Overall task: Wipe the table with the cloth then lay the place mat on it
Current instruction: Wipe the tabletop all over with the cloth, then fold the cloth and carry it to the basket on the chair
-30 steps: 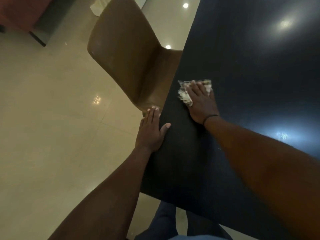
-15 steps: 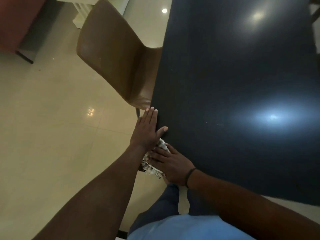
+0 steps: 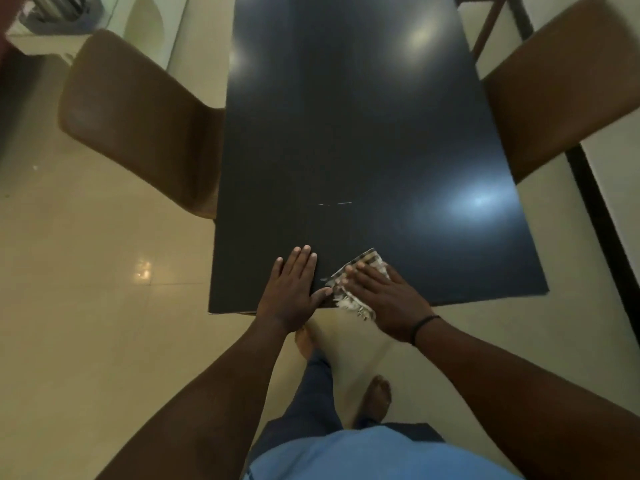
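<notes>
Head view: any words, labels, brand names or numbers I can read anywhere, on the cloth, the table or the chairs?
None can be read.
Pale patterned fringed cloth under the right hand: stripes or checks only, no lettering.
Dark rectangular table: bare of print, just light glare and a faint scratch.
Two brown moulded chairs: no label visible.
</notes>
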